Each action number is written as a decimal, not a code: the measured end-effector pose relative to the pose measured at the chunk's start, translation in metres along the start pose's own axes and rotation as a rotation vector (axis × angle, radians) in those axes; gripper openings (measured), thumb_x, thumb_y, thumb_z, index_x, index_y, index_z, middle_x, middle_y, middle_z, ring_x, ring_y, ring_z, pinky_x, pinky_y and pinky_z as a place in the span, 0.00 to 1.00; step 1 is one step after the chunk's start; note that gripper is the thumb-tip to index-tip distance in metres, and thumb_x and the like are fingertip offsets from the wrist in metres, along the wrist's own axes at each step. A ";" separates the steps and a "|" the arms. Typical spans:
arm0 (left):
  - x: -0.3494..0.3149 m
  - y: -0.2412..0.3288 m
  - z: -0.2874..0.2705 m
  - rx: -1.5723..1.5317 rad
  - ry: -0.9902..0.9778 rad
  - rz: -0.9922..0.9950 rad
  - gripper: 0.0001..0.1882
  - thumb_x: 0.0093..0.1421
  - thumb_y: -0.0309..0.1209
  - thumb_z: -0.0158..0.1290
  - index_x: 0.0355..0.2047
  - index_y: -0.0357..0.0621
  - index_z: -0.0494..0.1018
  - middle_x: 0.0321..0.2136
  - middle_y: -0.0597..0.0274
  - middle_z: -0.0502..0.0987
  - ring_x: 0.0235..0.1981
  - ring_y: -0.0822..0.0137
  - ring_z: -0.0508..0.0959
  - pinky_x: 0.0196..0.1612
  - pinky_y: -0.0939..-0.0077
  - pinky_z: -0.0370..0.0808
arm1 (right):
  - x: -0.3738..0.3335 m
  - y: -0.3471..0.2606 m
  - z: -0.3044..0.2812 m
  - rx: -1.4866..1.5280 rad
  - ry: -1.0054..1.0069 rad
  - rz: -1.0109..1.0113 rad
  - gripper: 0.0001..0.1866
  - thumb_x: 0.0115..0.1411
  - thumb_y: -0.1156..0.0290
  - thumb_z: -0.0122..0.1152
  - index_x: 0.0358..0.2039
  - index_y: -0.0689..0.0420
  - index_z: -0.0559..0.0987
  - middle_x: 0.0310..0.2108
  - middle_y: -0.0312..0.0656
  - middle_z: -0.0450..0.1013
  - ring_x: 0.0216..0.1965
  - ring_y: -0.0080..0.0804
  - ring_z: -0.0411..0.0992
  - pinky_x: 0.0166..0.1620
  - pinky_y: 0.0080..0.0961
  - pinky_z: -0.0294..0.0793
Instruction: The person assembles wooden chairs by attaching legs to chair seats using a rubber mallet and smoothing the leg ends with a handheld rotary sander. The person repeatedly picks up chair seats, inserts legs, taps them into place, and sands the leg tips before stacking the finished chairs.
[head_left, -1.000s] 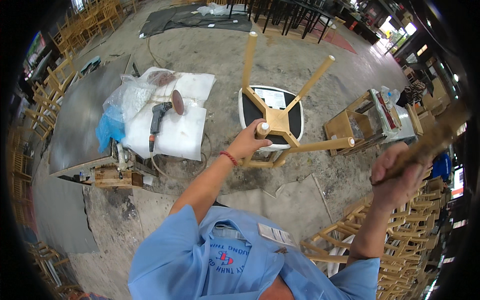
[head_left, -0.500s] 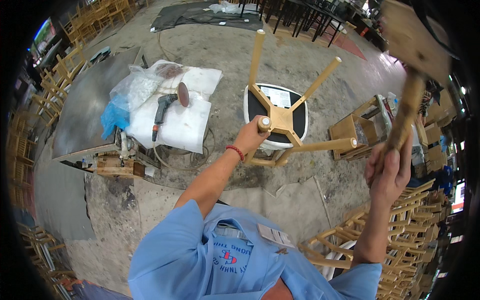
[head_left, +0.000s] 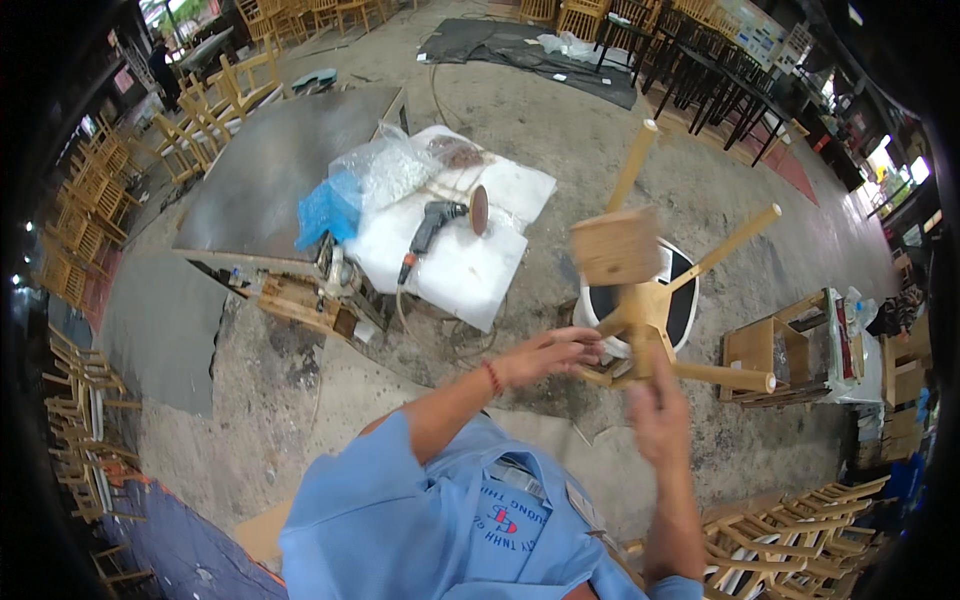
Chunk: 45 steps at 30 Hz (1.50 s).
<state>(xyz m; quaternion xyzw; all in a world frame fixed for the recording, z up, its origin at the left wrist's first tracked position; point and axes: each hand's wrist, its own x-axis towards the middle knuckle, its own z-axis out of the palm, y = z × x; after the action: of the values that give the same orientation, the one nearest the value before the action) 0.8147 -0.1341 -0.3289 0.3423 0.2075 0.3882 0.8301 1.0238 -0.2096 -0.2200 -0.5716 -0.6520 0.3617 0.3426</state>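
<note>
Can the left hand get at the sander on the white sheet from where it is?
Probably yes. The left hand rests on the upturned stool, and the sander lies in the open on the white sheet with nothing between them, though it needs a reach forward.

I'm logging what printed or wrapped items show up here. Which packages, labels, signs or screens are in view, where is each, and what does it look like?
Clear bubble-wrap bag: crumpled, on the white sheet, left of the power sander.
Blue plastic bag: crumpled, beside the bubble wrap.
Shirt emblem: red and blue print on the light blue shirt, bottom centre.
Notice board: pale panel, far upper right, too small to describe.
No screens visible.
</note>
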 end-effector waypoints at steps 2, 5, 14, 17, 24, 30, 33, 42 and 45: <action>-0.026 0.031 0.005 -0.016 0.174 0.103 0.20 0.63 0.35 0.50 0.54 0.40 0.67 0.33 0.64 0.75 0.33 0.71 0.76 0.38 0.75 0.75 | 0.022 -0.005 0.065 0.067 -0.167 -0.007 0.32 0.61 0.70 0.57 0.66 0.59 0.61 0.57 0.55 0.68 0.52 0.44 0.71 0.55 0.34 0.70; -0.031 0.035 -0.103 0.214 0.616 -0.115 0.13 0.65 0.36 0.50 0.44 0.42 0.72 0.31 0.60 0.75 0.37 0.68 0.77 0.39 0.72 0.74 | 0.044 0.010 0.137 0.032 -0.388 0.036 0.35 0.61 0.62 0.59 0.66 0.59 0.59 0.56 0.58 0.68 0.54 0.51 0.71 0.56 0.37 0.69; -0.046 0.192 -0.327 1.212 0.853 -0.161 0.18 0.58 0.29 0.57 0.47 0.35 0.75 0.36 0.57 0.81 0.33 0.69 0.78 0.37 0.71 0.76 | -0.022 0.164 0.155 0.313 0.021 0.970 0.29 0.59 0.58 0.61 0.58 0.60 0.71 0.41 0.52 0.77 0.39 0.40 0.78 0.40 0.32 0.77; -0.028 0.214 -0.334 1.547 0.673 0.034 0.20 0.59 0.32 0.56 0.49 0.33 0.73 0.44 0.41 0.78 0.45 0.46 0.77 0.50 0.60 0.72 | -0.059 0.169 0.157 0.272 0.240 1.094 0.28 0.57 0.56 0.60 0.54 0.60 0.74 0.42 0.53 0.78 0.41 0.48 0.77 0.43 0.36 0.77; 0.055 0.141 -0.243 1.549 0.305 0.228 0.23 0.62 0.32 0.53 0.54 0.29 0.68 0.53 0.41 0.72 0.55 0.48 0.71 0.60 0.62 0.65 | -0.155 0.158 0.208 0.281 0.352 1.421 0.25 0.55 0.55 0.58 0.47 0.61 0.80 0.44 0.55 0.77 0.46 0.50 0.76 0.49 0.38 0.74; 0.125 0.016 -0.098 1.240 -0.312 0.188 0.28 0.61 0.30 0.55 0.59 0.29 0.62 0.57 0.40 0.67 0.58 0.52 0.68 0.62 0.61 0.62 | -0.221 0.121 0.268 0.326 0.794 1.397 0.21 0.54 0.58 0.54 0.39 0.62 0.82 0.39 0.55 0.78 0.38 0.50 0.78 0.44 0.40 0.76; 0.142 -0.003 -0.060 1.246 -0.378 0.065 0.31 0.61 0.33 0.56 0.59 0.28 0.61 0.56 0.38 0.68 0.56 0.52 0.70 0.60 0.61 0.64 | -0.292 0.103 0.337 0.573 0.973 1.588 0.18 0.55 0.61 0.57 0.41 0.59 0.81 0.25 0.49 0.78 0.22 0.39 0.76 0.28 0.36 0.77; 0.061 -0.077 -0.053 1.245 -0.508 -0.355 0.33 0.61 0.36 0.56 0.60 0.27 0.60 0.51 0.45 0.73 0.49 0.59 0.74 0.50 0.66 0.71 | -0.389 -0.004 0.594 1.167 1.287 1.923 0.18 0.60 0.62 0.55 0.38 0.66 0.78 0.30 0.53 0.77 0.25 0.40 0.77 0.26 0.38 0.78; -0.006 -0.118 -0.048 1.225 -0.693 -0.561 0.33 0.60 0.32 0.56 0.61 0.26 0.59 0.53 0.46 0.71 0.51 0.61 0.73 0.49 0.70 0.72 | -0.391 -0.030 0.616 1.326 1.533 1.748 0.16 0.59 0.64 0.57 0.35 0.68 0.77 0.28 0.49 0.76 0.23 0.40 0.77 0.25 0.36 0.78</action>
<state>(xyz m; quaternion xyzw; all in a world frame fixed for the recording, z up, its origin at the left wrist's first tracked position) 0.8407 -0.1741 -0.4468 0.7792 0.1925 -0.1523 0.5767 0.5227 -0.6493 -0.5178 -0.5825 0.5781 0.2970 0.4881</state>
